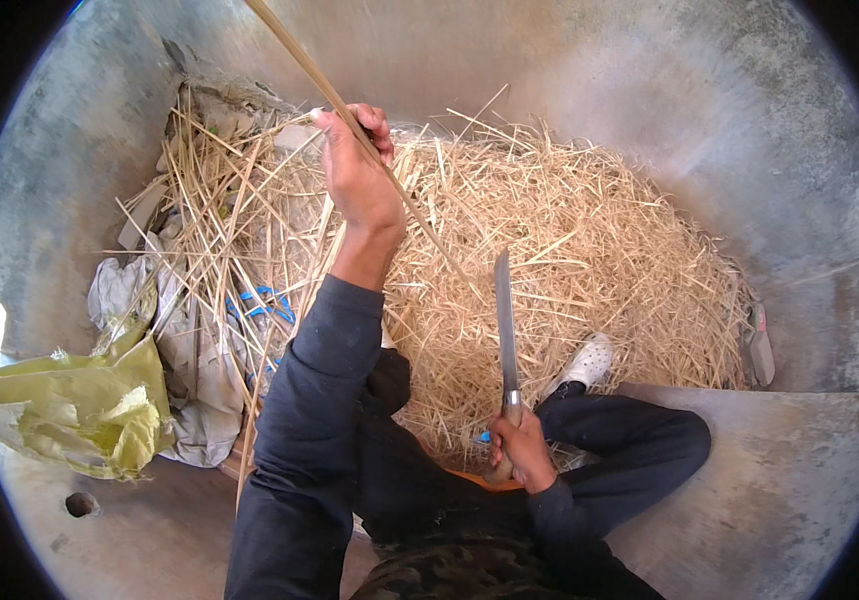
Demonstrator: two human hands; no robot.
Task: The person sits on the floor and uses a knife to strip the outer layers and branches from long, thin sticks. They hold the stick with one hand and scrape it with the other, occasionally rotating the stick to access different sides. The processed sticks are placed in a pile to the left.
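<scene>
My left hand [360,175] is raised ahead of me, its fingers closed round a long thin bamboo strip [310,68]. The strip slants from the top edge down to the right, and its lower end hangs over the pile of shavings [570,240]. Low and to the right, my right hand [525,450] grips the wooden handle of a long-bladed knife [506,320]. The blade points away from me, upright in the picture, apart from the strip. The strip's lower tip lies a little left of the blade's tip.
Loose long strips [240,215] lie crisscrossed on the left, over grey cloth or sacking [210,400]. A yellow-green sack [80,405] lies at the far left, and blue cord [265,300] shows among the strips. My white shoe [590,360] rests by the shavings. Grey walls [770,150] curve around.
</scene>
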